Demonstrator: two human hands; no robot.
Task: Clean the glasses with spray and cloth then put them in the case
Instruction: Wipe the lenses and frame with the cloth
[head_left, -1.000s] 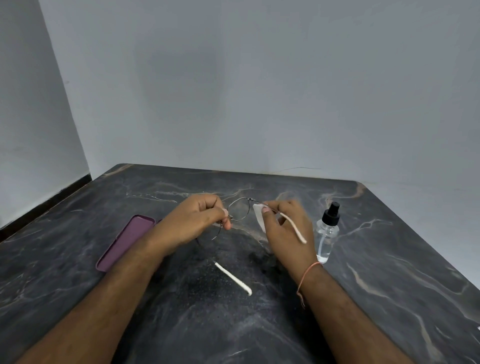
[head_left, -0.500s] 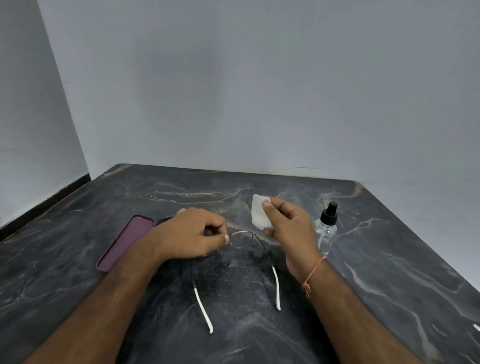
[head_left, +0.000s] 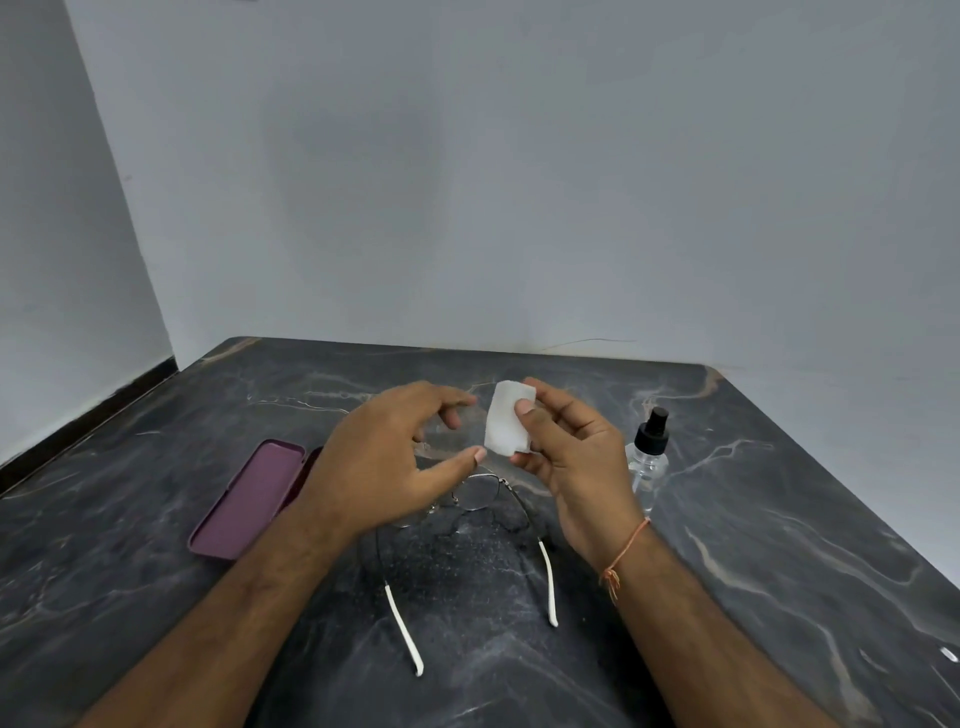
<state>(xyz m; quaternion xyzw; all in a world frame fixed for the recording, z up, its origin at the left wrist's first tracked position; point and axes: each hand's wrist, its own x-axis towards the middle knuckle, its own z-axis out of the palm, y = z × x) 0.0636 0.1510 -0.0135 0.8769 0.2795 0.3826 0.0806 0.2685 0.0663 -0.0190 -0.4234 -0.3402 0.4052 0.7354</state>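
Pinching the cloth in your right hand, left hand released, glasses lie on the tabletop beneath; refold the cloth cleanly; wipe lenses gently.

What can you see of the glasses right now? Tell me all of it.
The glasses lie on the dark marble table, temples unfolded and pointing toward the person. The frame is thin metal wire with clear lenses; both temples end in white tips. The left hand hovers over the left lens and hides it; whether it touches the frame cannot be told. The right hand, holding the white cloth, is clear of them. They sit between the open purple case and the spray bottle, not in the case.
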